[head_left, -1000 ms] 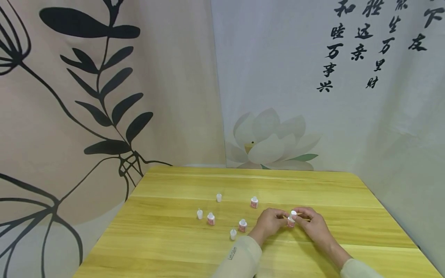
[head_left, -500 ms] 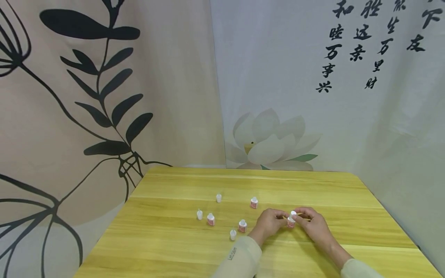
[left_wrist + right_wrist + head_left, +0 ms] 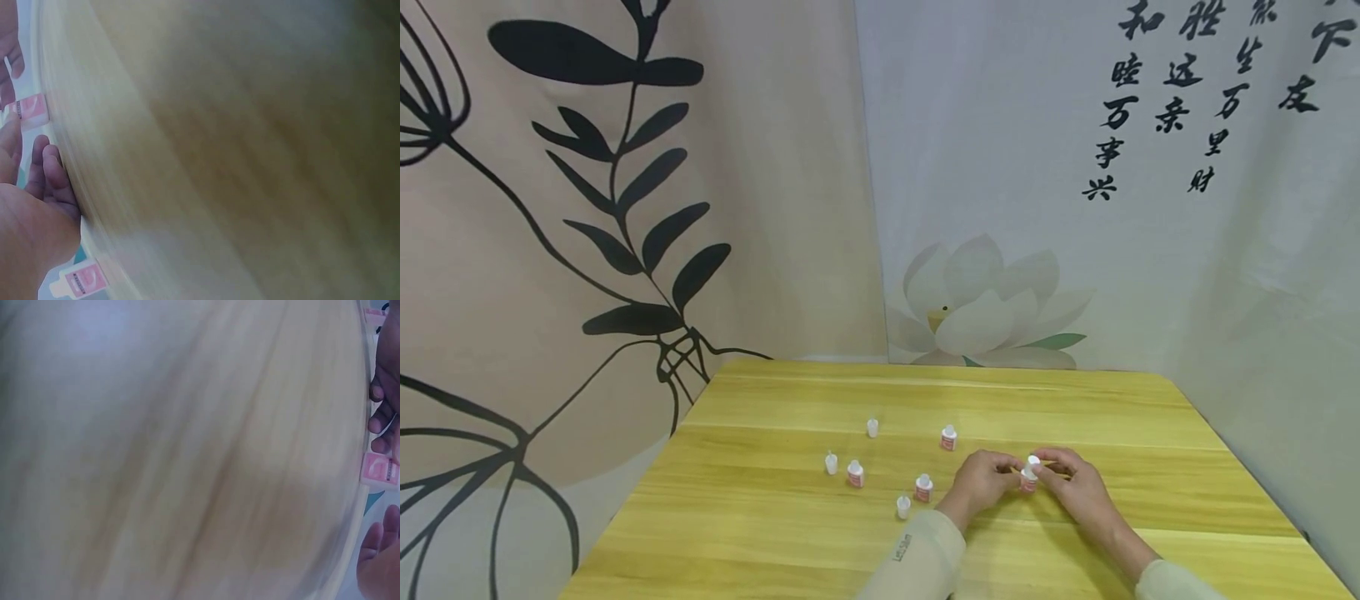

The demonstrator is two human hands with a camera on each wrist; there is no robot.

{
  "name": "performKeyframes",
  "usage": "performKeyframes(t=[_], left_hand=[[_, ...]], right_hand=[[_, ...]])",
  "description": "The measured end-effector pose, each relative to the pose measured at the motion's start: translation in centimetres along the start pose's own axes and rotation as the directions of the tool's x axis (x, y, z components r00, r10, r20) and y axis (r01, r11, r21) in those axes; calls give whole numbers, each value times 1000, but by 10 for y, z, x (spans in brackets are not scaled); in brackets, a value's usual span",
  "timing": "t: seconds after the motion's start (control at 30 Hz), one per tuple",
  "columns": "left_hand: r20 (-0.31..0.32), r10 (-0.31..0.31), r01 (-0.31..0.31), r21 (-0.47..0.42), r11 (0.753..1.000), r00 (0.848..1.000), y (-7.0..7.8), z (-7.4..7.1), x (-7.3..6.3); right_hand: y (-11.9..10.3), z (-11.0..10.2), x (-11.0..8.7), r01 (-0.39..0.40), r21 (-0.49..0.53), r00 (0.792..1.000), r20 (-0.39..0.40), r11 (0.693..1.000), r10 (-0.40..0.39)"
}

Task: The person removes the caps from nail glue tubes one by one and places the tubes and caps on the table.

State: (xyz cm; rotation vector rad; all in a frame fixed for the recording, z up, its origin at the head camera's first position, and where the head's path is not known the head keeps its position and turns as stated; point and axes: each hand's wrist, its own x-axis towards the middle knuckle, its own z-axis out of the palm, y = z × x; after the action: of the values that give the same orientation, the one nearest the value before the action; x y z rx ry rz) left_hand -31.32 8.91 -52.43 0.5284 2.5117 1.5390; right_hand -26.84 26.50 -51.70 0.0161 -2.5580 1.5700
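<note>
A small white bottle with a pink label [image 3: 1028, 482] stands between my two hands on the right half of the wooden table. My left hand [image 3: 983, 482] pinches its body from the left side with thumb and fingertips. From the right, my right hand [image 3: 1078, 485] pinches the white cap [image 3: 1033, 461] at the bottle's top. In the left wrist view the label of this bottle [image 3: 34, 111] shows beyond the left fingers. The right wrist view catches the bottle's lower part [image 3: 378, 470] at its edge, with fingers partly hiding the rest.
Left of my hands stand three similar bottles, one near [image 3: 924, 488], one farther back [image 3: 949, 437], one farther left [image 3: 855, 473]. Small white cap-like pieces sit among them: a near piece [image 3: 903, 507], a left piece [image 3: 831, 463] and a back piece [image 3: 872, 427]. Curtains [image 3: 790, 208] hang behind the table [image 3: 775, 533].
</note>
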Motion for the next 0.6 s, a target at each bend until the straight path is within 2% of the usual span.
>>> performKeyframes(t=[0.17, 0.3, 0.6], left_hand=[[0, 4, -4, 4, 1000, 1000, -1, 0, 0], [5, 17, -17, 3, 1000, 1000, -2, 1, 0], [2, 6, -6, 16, 1000, 1000, 0, 0, 0]], right_hand=[[0, -1, 0, -37, 3, 999, 3, 999, 37], [0, -1, 1, -25, 1, 1000, 2, 1000, 25], [0, 2, 2, 17, -8, 1000, -25, 1000, -17]])
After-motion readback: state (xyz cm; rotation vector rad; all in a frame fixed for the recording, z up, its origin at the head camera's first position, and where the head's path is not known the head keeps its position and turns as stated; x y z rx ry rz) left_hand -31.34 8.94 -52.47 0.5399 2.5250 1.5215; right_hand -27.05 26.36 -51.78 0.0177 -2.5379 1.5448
